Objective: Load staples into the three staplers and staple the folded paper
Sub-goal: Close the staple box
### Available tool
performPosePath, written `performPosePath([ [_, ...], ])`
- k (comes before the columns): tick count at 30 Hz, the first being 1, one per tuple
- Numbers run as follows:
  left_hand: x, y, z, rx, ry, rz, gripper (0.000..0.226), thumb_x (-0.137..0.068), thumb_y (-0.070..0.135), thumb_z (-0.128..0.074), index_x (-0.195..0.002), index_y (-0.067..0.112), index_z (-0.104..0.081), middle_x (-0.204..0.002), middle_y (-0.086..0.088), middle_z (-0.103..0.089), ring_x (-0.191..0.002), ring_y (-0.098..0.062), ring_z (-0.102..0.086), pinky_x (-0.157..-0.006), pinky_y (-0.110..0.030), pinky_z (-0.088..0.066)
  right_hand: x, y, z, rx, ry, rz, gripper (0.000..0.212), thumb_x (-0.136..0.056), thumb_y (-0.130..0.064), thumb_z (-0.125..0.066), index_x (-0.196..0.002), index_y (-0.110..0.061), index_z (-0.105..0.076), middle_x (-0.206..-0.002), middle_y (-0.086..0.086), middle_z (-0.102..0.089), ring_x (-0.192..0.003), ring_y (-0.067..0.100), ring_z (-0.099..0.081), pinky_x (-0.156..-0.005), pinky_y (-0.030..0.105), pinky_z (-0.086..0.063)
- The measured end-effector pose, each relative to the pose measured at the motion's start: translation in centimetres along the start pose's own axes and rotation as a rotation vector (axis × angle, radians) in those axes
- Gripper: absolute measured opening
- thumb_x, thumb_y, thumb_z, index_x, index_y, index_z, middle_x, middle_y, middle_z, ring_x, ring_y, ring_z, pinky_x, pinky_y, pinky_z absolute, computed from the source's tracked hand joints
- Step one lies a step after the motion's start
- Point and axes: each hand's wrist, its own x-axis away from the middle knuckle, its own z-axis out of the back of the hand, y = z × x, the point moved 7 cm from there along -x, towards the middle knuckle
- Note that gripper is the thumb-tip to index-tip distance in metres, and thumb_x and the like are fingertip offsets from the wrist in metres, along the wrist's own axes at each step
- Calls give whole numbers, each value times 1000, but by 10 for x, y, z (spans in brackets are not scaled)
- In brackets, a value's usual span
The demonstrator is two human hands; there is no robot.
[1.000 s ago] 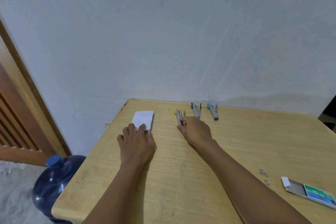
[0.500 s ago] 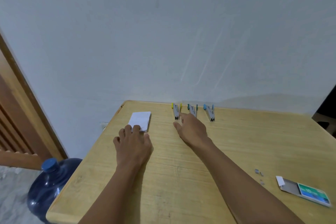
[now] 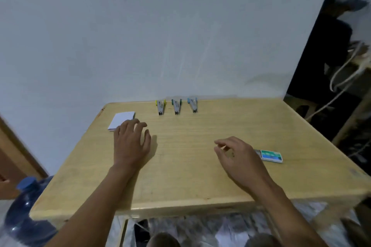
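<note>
Three small grey staplers lie in a row at the table's far edge: one with yellow trim (image 3: 160, 107), one with green trim (image 3: 176, 106), one with blue trim (image 3: 193, 104). A folded white paper (image 3: 121, 120) lies at the far left. My left hand (image 3: 131, 142) rests flat on the table, fingertips at the paper's near corner. My right hand (image 3: 239, 159) hovers over the table's right half, fingers loosely curled and apart, nothing visibly held. Just right of it lies the staple box (image 3: 271, 156), green and white, partly hidden by the hand.
The wooden table (image 3: 190, 176) stands against a pale wall. A blue water jug (image 3: 26, 212) stands on the floor at the left corner. Dark clutter and cords fill the right side. A wooden door frame runs along the left.
My right hand has left the yellow stapler and drawn back to the right, beside the staple box. The view has swung right and down. My left hand stays by the paper.
</note>
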Motion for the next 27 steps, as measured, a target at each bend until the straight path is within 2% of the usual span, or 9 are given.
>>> performPosePath([
  [2, 9, 32, -1, 78, 5, -48, 26, -85, 26, -52, -96, 10, -69, -106, -11, -67, -105, -35, -60, -88, -45, -41, 12, 27, 27, 47, 88, -35, 22, -93, -34, -62, -111, -27, -71, -108, -12, -65, -98, 8, -61, -85, 32, -52],
  [5, 24, 90, -7, 223, -48, -110, 20, -85, 25, -55, -94, 13, -69, -106, -8, -67, -105, -34, -60, -89, -44, -43, 21, 73, 58, 204, 125, -165, 34, -91, -43, -62, -122, -32, -64, -123, -10, -57, -116, 14, -52, -95, 35, -42],
  [8, 38, 146, -22, 314, -193, -113, 28, -88, 36, -52, -100, 18, -71, -118, -6, -63, -119, -30, -52, -97, -40, -34, 25, 114, 71, 351, -8, -314, 55, -89, -54, -58, -139, -33, -50, -141, -6, -46, -128, 18, -42, -103, 37, -36],
  [10, 45, 177, -35, 359, -311, -103, 34, -91, 43, -52, -110, 21, -71, -133, -6, -54, -131, -27, -38, -106, -40, -26, 25, 129, 68, 334, -129, -344, 57, -92, -51, -56, -144, -30, -46, -145, -5, -44, -131, 19, -40, -105, 38, -35],
  [12, 50, 201, -49, 375, -402, -93, 36, -93, 46, -52, -116, 24, -70, -143, -5, -45, -138, -25, -27, -110, -42, -19, 24, 136, 64, 298, -182, -298, 51, -95, -46, -55, -142, -28, -49, -141, -5, -49, -128, 18, -41, -104, 36, -36],
  [15, 54, 222, -62, 372, -450, -56, 31, -94, 46, -53, -112, 28, -71, -147, -2, -41, -139, -23, -24, -108, -42, -14, 20, 139, 60, 196, -187, -227, 42, -96, -38, -58, -135, -23, -56, -131, -4, -56, -119, 16, -46, -99, 33, -39],
  [20, 55, 227, -64, 369, -434, -50, 28, -95, 46, -53, -106, 32, -74, -141, 1, -50, -132, -21, -30, -101, -41, -18, 19, 134, 53, 63, -233, -145, 34, -97, -32, -58, -129, -21, -59, -118, -8, -54, -112, 11, -49, -89, 23, -38],
  [27, 56, 231, -63, 349, -449, -115, 26, -94, 45, -52, -110, 40, -71, -129, 10, -56, -126, -19, -34, -95, -36, -19, 17, 126, 49, -7, -247, -97, 33, -96, -29, -61, -128, -21, -60, -119, -10, -54, -107, 5, -51, -83, 16, -37],
])
